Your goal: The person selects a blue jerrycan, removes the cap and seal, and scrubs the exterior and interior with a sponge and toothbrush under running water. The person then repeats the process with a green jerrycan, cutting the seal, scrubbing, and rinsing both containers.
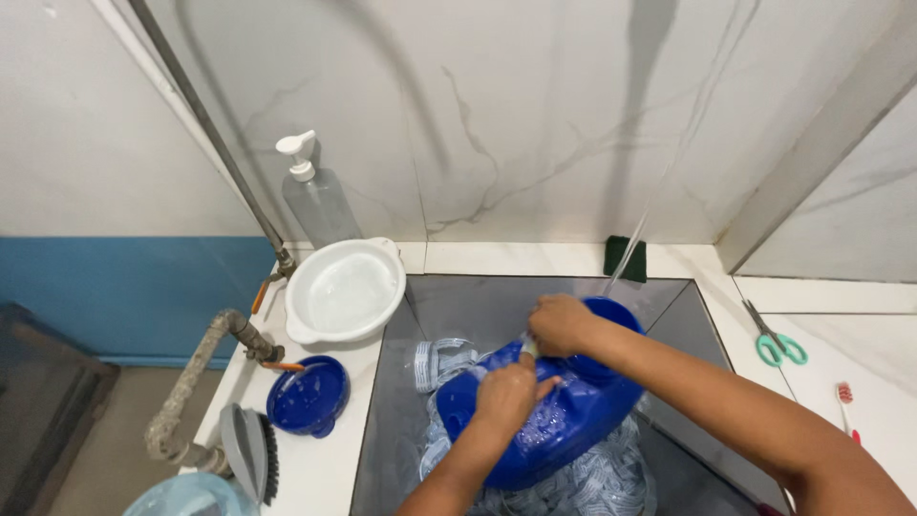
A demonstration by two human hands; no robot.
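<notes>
A large blue plastic container (573, 420) lies on its side in a grey sink (478, 306). My left hand (506, 394) presses on its blue side. My right hand (559, 323) grips near its round opening, by a pale thing that I cannot make out. A thin stream of water (626, 256) falls toward the container. Under the container lies a heap of blue-and-white woven plastic pieces (592, 483).
On the white counter at the left stand a white basin (344, 290), a clear pump bottle (317, 199), a blue lid (308, 395) and a grey brush (250, 452). A green sponge (626, 258) sits behind the sink. Green-handled scissors (776, 339) and a toothbrush (846, 409) lie at the right.
</notes>
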